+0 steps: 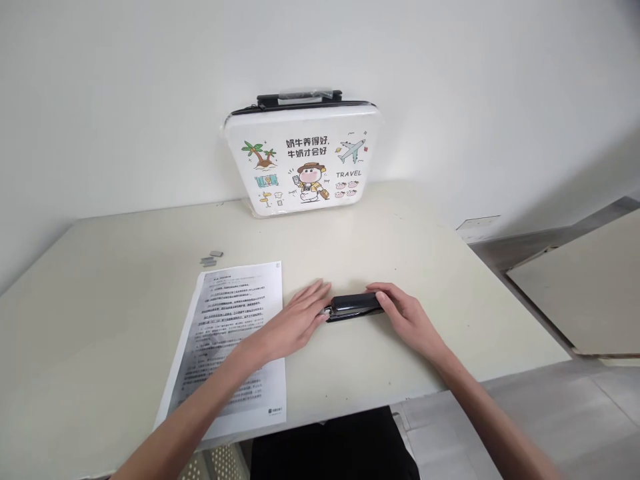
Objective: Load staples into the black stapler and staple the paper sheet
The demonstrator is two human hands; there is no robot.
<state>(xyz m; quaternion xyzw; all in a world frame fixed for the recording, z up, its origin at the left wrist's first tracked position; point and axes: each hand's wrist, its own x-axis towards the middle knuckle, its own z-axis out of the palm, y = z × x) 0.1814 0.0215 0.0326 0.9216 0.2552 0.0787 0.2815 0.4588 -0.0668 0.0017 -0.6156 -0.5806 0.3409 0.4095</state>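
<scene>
A black stapler (356,304) lies on the table in front of me, to the right of the printed sheets. My right hand (403,313) holds the stapler's right end, thumb on top and fingers around the far side. At the opposite end, my left hand (300,316) touches the stapler, its thumb and fingers at a small silvery metal part (327,311). My left fingers partly hide that end. The left forearm crosses over the printed paper (230,340). Several grey strips of staples (209,260) lie beyond the paper's top edge.
A white case (310,153) with cartoon prints and a black handle stands against the wall at the back of the pale table (425,253). To the right, past the table's edge, is another pale tabletop (590,293). My dark-clothed lap shows below the front edge.
</scene>
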